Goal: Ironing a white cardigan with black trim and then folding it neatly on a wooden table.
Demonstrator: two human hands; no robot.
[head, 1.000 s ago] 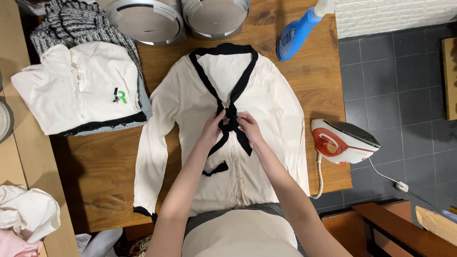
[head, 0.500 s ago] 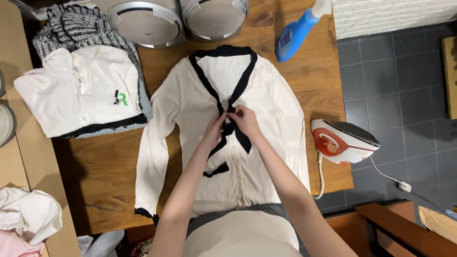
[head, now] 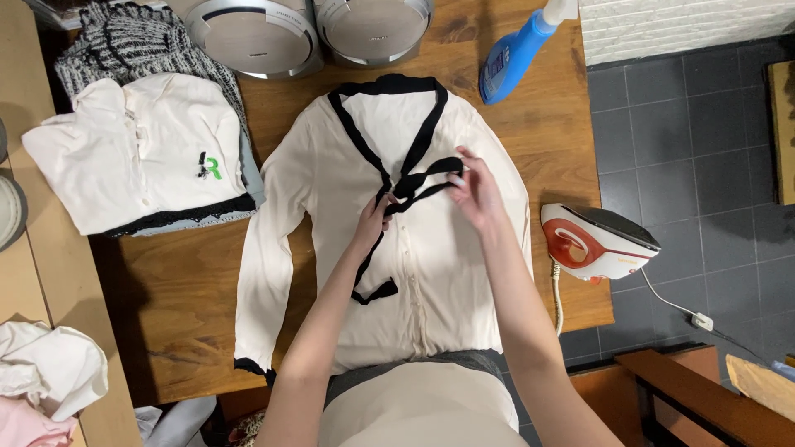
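- Cream blouse point(head: 431, 273) with black trim, laid flat, front up, on the wooden table point(head: 182, 306).
- Left hand point(head: 373, 222): fingers pinched on the black tie point(head: 418, 184) at its knot.
- Right hand point(head: 476, 192): holds a loop of the tie, drawn toward the blouse's right.
- Blue spray bottle point(head: 515, 54), paler label on its side, lying at the table's far edge.
- Folded white shirt point(head: 137, 149) with a small green emblem, at the left.
- Red-and-white iron point(head: 598, 242) at the table's right edge.
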